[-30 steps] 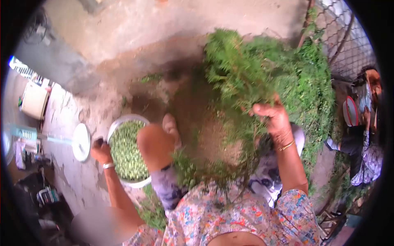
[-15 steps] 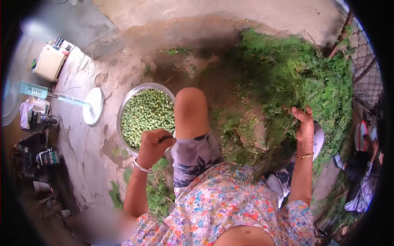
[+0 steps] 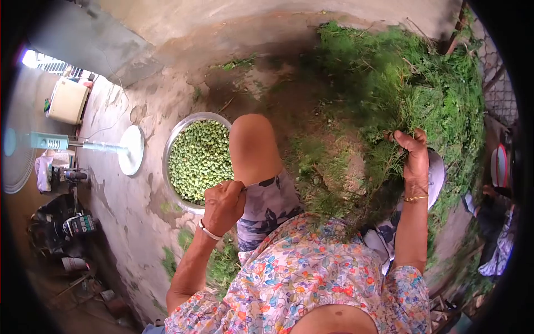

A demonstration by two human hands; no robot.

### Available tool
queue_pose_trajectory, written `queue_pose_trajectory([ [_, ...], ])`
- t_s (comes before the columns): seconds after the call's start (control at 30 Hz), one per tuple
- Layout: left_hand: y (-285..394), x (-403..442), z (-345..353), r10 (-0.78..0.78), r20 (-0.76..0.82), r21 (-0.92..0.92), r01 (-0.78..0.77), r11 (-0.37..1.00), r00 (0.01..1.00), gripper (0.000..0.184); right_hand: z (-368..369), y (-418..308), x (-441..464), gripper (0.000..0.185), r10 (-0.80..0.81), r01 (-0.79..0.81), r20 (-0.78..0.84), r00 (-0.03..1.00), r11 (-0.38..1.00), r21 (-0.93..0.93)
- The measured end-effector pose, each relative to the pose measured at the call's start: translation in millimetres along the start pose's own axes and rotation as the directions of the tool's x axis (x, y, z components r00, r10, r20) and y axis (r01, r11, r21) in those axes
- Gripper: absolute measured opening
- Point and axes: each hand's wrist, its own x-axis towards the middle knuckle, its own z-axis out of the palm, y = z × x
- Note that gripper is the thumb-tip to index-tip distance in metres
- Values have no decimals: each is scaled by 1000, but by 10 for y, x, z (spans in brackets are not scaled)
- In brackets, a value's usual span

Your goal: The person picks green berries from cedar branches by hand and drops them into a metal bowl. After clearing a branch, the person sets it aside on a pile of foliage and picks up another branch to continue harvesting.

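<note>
Pinched narrowly between thumb and fingers, a feathery green branch (image 3: 386,158) hangs from the right hand (image 3: 413,153), its fine sprays spreading over the patch of ground between the knees and towards the floral shirt (image 3: 311,256). It looks light and springy, with thin stems that would bend easily and soft leaves that would crush or strip off under a hard squeeze; the firmer main stem seems the surest hold, though foliage hides much of it. The left hand (image 3: 225,206) is curled closed beside the bare knee (image 3: 253,147); whether anything is inside it, I cannot tell. Next to that knee, a round metal basin (image 3: 166,162) holds many small green pieces (image 3: 197,161). Beyond the right hand lies a thick heap of similar greenery (image 3: 445,106), and past the basin stands the white round base of a fan (image 3: 132,150).
</note>
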Motion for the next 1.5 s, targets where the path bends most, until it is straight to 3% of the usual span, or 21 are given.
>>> queue_pose_trajectory([
  [0.07, -5, 107, -2, 40, -128, 73, -31, 997, 991, 6, 12, -23, -15, 42, -9, 11, -47, 999, 999, 38],
  [0.2, -18, 657, -163, 146, -314, 129, -110, 985, 938, 2, -41, -55, 21, 39, 29, -29, 56, 998, 1000, -12],
  [0.27, -125, 966, -198, 133, -320, 160, -85, 984, 938, 2, 1, -58, -7, 38, 29, -28, -33, 999, 1000, 7],
  [0.43, -595, 1705, -97, 148, -284, 330, -48, 943, 948, 6, -14, -72, -14, 38, 41, -42, 10, 999, 998, 39],
  [0.47, -766, 1842, -36, 56, -299, 408, 75, 910, 953, 8, -20, -134, -27, 37, 68, -70, 58, 996, 997, 39],
  [0.5, -946, 1989, 38, -35, -322, 474, 194, 859, 946, 11, -12, -100, -47, 31, 30, -29, -2, 1000, 994, 102],
  [0.53, -1156, 2068, 88, -94, -378, 447, 271, 852, 921, 15, -28, -136, -41, 34, 58, -65, 63, 996, 992, 112],
  [0.6, -1602, 2129, 219, -332, -390, 206, 433, 877, 859, 18, -32, -158, -65, 38, 49, -59, 79, 996, 989, 133],
  [0.7, -922, 2110, 179, -265, -466, 281, 425, 860, 844, 17, -70, -113, -61, 41, 51, -69, 78, 996, 969, 237],
  [0.77, -397, 2085, 157, -73, -600, -9, 84, 996, 797, 14, -117, -88, -26, 43, 44, -72, 117, 992, 965, 252],
  [0.83, 144, 1960, 196, -33, -410, -355, -127, 926, 911, 12, -145, -73, -6, 46, 42, -86, 172, 984, 963, 257],
  [0.9, 724, 1845, 280, 108, -257, -488, -225, 843, 960, 12, -140, -68, -3, 50, 47, -110, 205, 978, 946, 305],
  [0.97, 1115, 1811, 439, 140, -116, -612, -182, 769, 983, 12, -121, -89, -18, 51, 54, -121, 230, 972, 949, 290],
  [1.0, 1226, 1833, 546, 140, -119, -614, -184, 767, 983, 12, -126, -101, -25, 53, 63, -132, 247, 967, 952, 275],
  [1.07, 1360, 1932, 734, 37, 26, -798, -2, 603, 999, 14, -112, -83, -45, 53, 77, -139, 218, 973, 948, 285],
  [1.2, 1367, 2041, 770, 108, 127, -841, 49, 540, 986, 16, -93, -107, -24, 55, 119, -172, 239, 964, 961, 217],
  [1.27, 1362, 2090, 758, 192, -7, -772, -127, 623, 981, 13, 2, -131, -65, 56, 92, -120, 157, 983, 976, 181],
  [1.33, 1420, 2085, 669, 249, 7, -744, -161, 649, 968, 11, -58, -18, 33, 62, 81, -74, 159, 984, 996, -50],
  [1.37, 1440, 2084, 648, 227, 52, -754, -110, 647, 973, 10, -75, -56, 47, 62, 81, -75, 118, 990, 996, -47],
  [1.43, 1425, 2087, 673, 224, 114, -766, -58, 641, 968, 10, -30, -182, 47, 67, 162, -138, 369, 915, 986, -91],
  [1.5, 1394, 2105, 715, 120, 160, -764, 46, 643, 980, 12, -30, -115, 54, 67, 158, -144, 342, 926, 987, -66],
])
